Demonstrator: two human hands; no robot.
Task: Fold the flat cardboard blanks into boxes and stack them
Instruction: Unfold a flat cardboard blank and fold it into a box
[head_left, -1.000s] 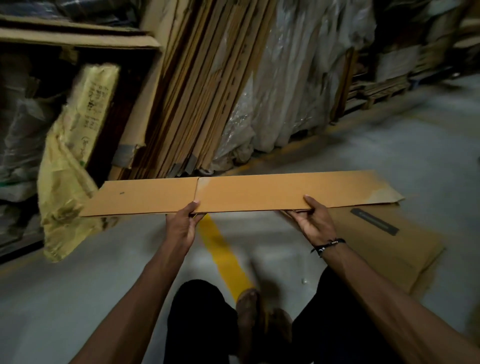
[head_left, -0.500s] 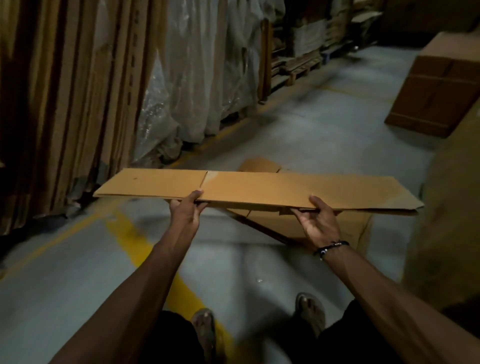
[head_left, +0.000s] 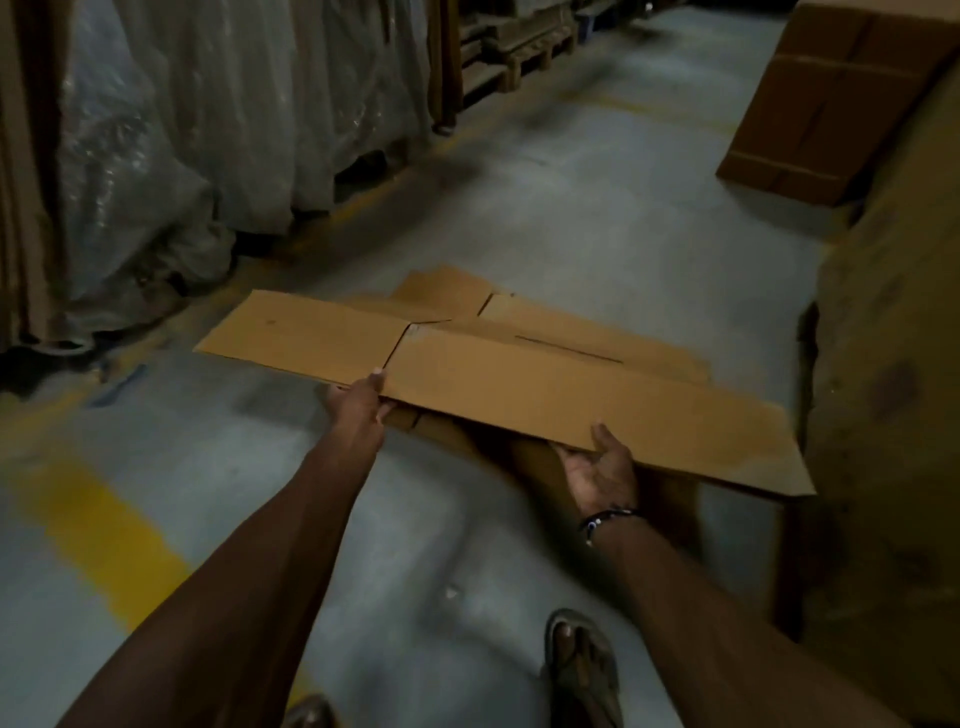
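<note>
I hold a long flat cardboard blank (head_left: 519, 384) level in front of me, tilted down to the right. My left hand (head_left: 358, 402) grips its near edge by the slot between two flaps, thumb on top. My right hand (head_left: 600, 467) grips the near edge further right, palm up underneath with the thumb on top. Below the blank another flat cardboard piece (head_left: 571, 332) lies on the floor, partly hidden by the one I hold.
A folded brown box (head_left: 831, 98) stands at the back right. A large cardboard mass (head_left: 893, 415) fills the right side. Plastic-wrapped stock (head_left: 208, 130) and a wooden pallet (head_left: 519, 57) line the left. A yellow floor line (head_left: 98, 525) runs past my sandalled feet (head_left: 582, 670).
I have turned right and stepped forward with the blank. It now sits lower, over the cardboard on the floor, and the leaning sheets have left the view.
</note>
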